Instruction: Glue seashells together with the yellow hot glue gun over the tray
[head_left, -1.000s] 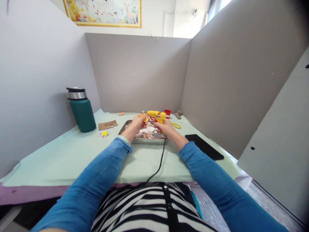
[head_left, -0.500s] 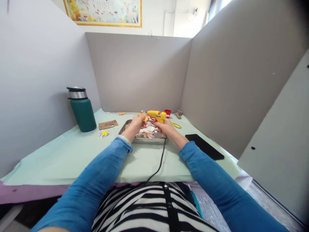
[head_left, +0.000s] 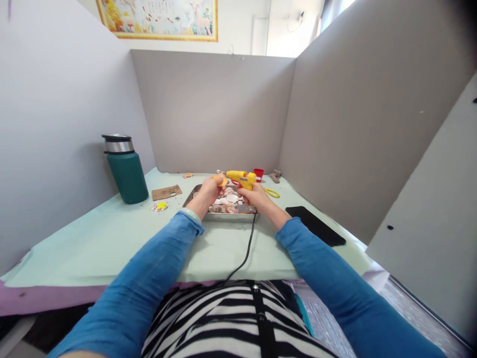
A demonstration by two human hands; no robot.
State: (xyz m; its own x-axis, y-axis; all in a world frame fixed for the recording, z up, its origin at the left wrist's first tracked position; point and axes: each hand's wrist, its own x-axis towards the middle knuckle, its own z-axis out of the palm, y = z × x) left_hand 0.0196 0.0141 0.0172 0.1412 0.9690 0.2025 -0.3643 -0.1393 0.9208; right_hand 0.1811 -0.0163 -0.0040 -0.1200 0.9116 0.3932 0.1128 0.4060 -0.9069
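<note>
My right hand is closed round the grip of a yellow glue gun, its nozzle pointing left. A black cord runs from the gun down to the table's near edge. My left hand pinches a small orange piece right at the gun's nozzle. Both hands hover over a metal tray filled with several shells and small pale and brown bits.
A green flask with a steel lid stands at the left. A brown card and a yellow flower shape lie near it. A black phone lies at the right. A red cup and yellow-handled scissors sit behind the tray. Grey partition walls surround the table.
Both hands have hardly moved; the orange piece and the gun's nozzle have shifted very slightly up and left.
</note>
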